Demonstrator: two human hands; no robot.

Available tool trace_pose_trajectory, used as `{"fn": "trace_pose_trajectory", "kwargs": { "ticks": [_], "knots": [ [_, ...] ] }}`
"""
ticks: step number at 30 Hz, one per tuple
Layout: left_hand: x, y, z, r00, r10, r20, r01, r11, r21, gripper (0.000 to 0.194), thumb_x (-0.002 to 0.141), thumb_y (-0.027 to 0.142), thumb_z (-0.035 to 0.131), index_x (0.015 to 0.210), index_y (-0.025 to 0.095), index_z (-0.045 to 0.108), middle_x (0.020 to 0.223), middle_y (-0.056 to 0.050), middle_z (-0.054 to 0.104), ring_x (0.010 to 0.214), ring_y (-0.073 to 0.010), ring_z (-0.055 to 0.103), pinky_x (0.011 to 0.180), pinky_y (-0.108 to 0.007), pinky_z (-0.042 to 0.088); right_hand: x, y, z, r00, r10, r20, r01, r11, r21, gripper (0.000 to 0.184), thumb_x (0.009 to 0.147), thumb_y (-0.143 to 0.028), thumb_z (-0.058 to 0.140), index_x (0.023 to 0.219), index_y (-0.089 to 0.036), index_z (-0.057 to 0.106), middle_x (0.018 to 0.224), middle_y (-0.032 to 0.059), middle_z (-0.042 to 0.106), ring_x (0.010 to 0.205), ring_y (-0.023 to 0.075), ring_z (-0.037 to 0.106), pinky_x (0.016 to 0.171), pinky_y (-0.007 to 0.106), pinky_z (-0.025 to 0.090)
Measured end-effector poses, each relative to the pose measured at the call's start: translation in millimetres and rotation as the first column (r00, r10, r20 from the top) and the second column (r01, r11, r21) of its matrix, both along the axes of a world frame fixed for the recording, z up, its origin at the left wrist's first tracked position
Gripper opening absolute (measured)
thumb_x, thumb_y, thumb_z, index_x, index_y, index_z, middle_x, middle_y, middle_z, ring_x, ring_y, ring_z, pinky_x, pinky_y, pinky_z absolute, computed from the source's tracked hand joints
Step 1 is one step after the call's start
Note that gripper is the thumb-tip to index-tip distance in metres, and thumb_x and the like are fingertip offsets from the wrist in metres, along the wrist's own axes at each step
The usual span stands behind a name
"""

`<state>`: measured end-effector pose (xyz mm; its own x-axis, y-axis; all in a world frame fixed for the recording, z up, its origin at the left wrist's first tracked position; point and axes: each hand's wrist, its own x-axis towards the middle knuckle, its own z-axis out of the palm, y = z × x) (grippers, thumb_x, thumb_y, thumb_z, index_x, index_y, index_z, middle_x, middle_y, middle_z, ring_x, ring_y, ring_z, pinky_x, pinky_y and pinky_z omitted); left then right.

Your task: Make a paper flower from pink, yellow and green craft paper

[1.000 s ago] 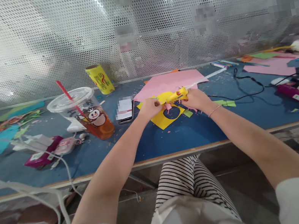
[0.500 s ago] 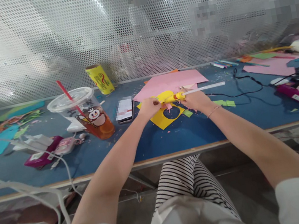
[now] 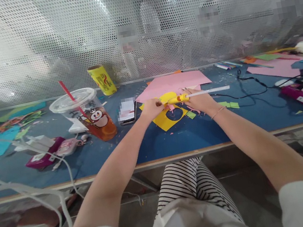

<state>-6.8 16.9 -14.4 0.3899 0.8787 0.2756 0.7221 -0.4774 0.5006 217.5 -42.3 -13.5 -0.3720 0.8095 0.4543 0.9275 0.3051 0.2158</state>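
Note:
My right hand is wrapped around a yellow hot glue gun, lying roughly sideways with its nozzle end toward my left hand. A long clear glue stick sticks out of its back to the right. My left hand is closed at the left edge of a rounded yellow paper piece; its fingertips are partly hidden. Beneath both hands lies a yellow paper sheet with a round hole cut in it. A small pink paper piece shows under the gun.
Pink paper lies behind my hands. To the left are a phone, a cup of tea, a yellow tube and a purple power strip. A black cord runs right toward another purple strip. Perforated metal stands behind.
The glue gun and my right hand have shifted very slightly right. My left hand stays nearly in place, still by the yellow paper piece.

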Motion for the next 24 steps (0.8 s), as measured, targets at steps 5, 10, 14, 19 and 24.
{"fn": "trace_pose_trajectory", "kwargs": {
  "ticks": [5,10,14,19,24],
  "knots": [
    [-0.4,-0.8,1.0,1.0,-0.011,0.003,0.011,1.0,-0.004,0.02,0.07,0.028,0.055,0.072,0.014,0.069,0.076,-0.005,0.068,0.072,-0.0145,0.061,0.062,-0.023,0.044,2.1,-0.8,0.0,1.0,-0.029,-0.009,0.029,1.0,0.007,0.029,0.088,-0.029,0.041,0.107,-0.011,0.054,0.106,0.0146,0.061,0.091,0.0221,0.057,0.078,0.029,0.039],
    [0.0,2.5,-2.0,0.997,-0.043,-0.069,0.044,0.999,0.02,0.024,0.07,0.026,0.053,0.081,0.014,0.07,0.082,-0.005,0.068,0.076,-0.0147,0.061,0.067,-0.023,0.046,2.1,-1.4,2.4,0.998,-0.053,-0.047,0.052,0.999,-0.008,0.028,0.087,-0.029,0.041,0.107,-0.014,0.054,0.106,0.0121,0.063,0.094,0.0217,0.058,0.075,0.028,0.04],
    [-0.6,2.4,-4.1,0.976,-0.107,-0.191,0.127,0.987,0.095,0.031,0.07,0.027,0.054,0.094,0.015,0.069,0.095,-0.007,0.066,0.085,-0.0171,0.06,0.078,-0.026,0.047,1.7,-0.1,5.7,0.987,-0.136,-0.085,0.132,0.99,-0.053,0.033,0.086,-0.028,0.04,0.112,-0.013,0.053,0.106,0.0127,0.064,0.09,0.0222,0.06,0.072,0.027,0.041],
    [-3.6,-0.3,-4.4,0.915,-0.185,-0.36,0.242,0.963,0.121,0.031,0.075,0.028,0.049,0.099,0.019,0.067,0.103,-0.007,0.061,0.091,-0.0177,0.058,0.084,-0.027,0.046,1.4,1.5,6.9,0.973,-0.198,-0.114,0.19,0.978,-0.082,0.039,0.083,-0.027,0.042,0.119,-0.012,0.05,0.11,0.0133,0.064,0.089,0.0233,0.062,0.072,0.028,0.042],
    [-4.8,-1.5,-4.0,0.892,-0.199,-0.405,0.259,0.961,0.1,0.033,0.075,0.03,0.05,0.101,0.021,0.067,0.102,-0.006,0.058,0.091,-0.0177,0.058,0.084,-0.027,0.045,0.2,2.5,6.0,0.969,-0.228,-0.099,0.215,0.968,-0.128,0.04,0.084,-0.028,0.041,0.119,-0.013,0.052,0.101,0.0138,0.067,0.09,0.026,0.063,0.073,0.03,0.044]
  ]
}}
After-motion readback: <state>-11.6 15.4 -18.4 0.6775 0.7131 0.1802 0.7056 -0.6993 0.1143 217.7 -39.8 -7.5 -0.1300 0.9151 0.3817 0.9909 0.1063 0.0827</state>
